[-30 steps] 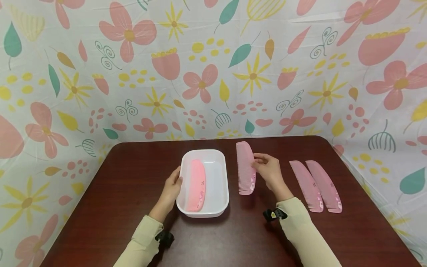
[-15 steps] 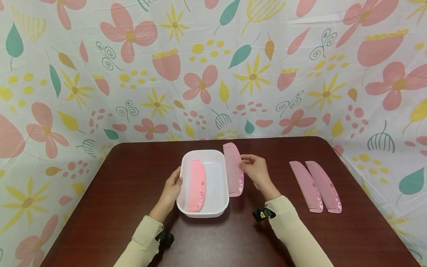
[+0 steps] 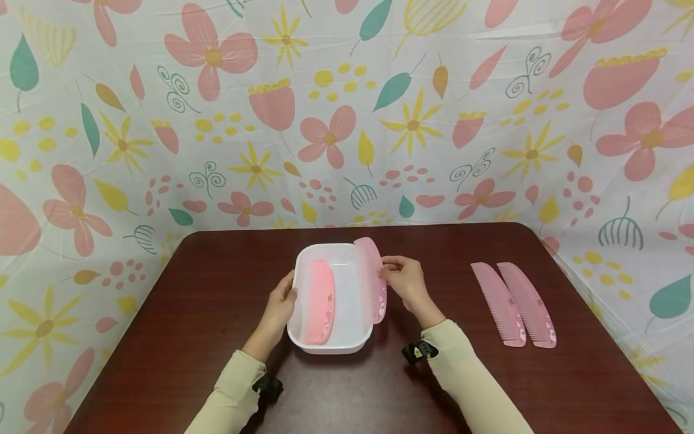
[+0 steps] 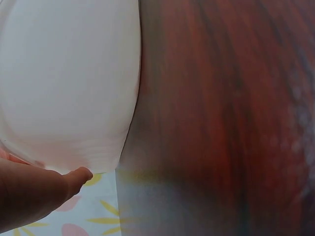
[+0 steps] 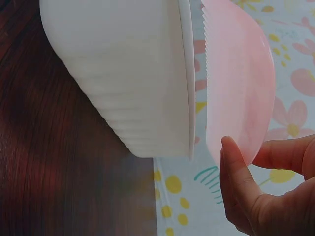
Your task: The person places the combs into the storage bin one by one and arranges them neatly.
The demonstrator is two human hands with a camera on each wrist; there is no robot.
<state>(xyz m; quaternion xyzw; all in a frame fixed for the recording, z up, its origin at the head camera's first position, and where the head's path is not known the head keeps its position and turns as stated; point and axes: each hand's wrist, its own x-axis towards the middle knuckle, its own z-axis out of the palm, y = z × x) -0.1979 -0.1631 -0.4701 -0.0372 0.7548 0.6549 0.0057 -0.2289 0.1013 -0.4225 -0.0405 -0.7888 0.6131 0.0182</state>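
My right hand (image 3: 405, 281) pinches a pink comb (image 3: 374, 283) by its curved back, thumb on one side and fingers on the other. The comb is held over the right rim of a white plastic tub (image 3: 345, 345), teeth pointing left. From the right wrist, the comb (image 5: 238, 73) shows above the rim of the tub (image 5: 133, 88). My left hand (image 3: 279, 308) grips the tub's left side at the rim; its thumb (image 4: 78, 178) lies along the wall in the left wrist view. Inside the tub, on its left side, lies another pink comb (image 3: 321, 301).
Two more pink combs (image 3: 497, 304) (image 3: 528, 304) lie side by side at the right of the dark wooden table (image 3: 228, 277). Behind the table hangs a white cloth (image 3: 347, 181) printed with flowers and leaves.
My right hand has carried its comb leftward from beside the tub to over the right rim. The left hand, the tub and the other combs have stayed in place.
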